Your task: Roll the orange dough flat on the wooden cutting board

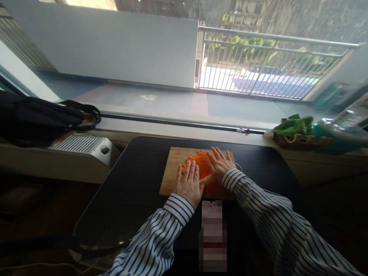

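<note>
- Okay, nearest: a blurred-out flat thing [212,234] lies on the dark table [138,180] at 6 o'clock from the board. Striped sleeves [161,237] come in on either side of it.
- Left hand [188,183]: flat and spread, fingers straight and close together. The palm is on the wooden board [169,180] and the fingertips rest on the 7 o'clock edge of the orange heap [201,161]. Nothing is clasped.
- Right hand [220,165]: also flat and wide open, fingers fanned. It lies on the 3 o'clock side of the heap, pressing rather than holding.
- A pale piece [209,179] shows between the two hands at the heap's 5 o'clock. Cannot tell what it is, or whether the thumb touches it.
- The heap sits mid-board, slightly toward 1 o'clock, all of it on the wood.
- Judgement on the work in hand, which looks like pressing or gathering the heap:
  - Keep both palms low and the pressure even.
  - Push inward from both sides so nothing spills off the board's edge.
  - Keep the board square on the table.
- Further out: a white heater [83,143] at 10 o'clock, with a black bag [37,119] behind it.
- On the window sill [172,128] at 2 o'clock is a bowl [299,141] with a green cloth [294,124] in it.
- Farthest: a metal railing [267,65] outside at 1 o'clock.
</note>
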### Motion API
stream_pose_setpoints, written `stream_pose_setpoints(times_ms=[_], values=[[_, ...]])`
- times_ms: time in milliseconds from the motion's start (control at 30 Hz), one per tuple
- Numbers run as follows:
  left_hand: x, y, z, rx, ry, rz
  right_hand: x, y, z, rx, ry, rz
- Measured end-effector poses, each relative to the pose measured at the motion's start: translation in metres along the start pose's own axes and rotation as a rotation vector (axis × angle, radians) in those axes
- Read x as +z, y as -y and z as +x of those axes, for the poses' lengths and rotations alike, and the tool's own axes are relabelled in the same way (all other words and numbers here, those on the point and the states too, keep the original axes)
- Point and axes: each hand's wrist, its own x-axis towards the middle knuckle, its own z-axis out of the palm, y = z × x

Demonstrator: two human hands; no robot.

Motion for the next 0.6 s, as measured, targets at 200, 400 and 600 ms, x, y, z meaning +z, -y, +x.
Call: stream_pose_setpoints(times_ms=[200,400,600], values=[[0.004,0.026,0.030,-0.101,-0.059,-0.024,-0.001,0.006,0.043,0.050,-0.029,0.074],[0.004,0.049,0.055,-0.210,-0.096,0.005,-0.003,0.015,0.073,-0.017,-0.238,0.076],[0.009,0.045,0.045,-0.163,-0.013,-0.010,-0.001,0.013,0.061,-0.017,-0.213,0.100]])
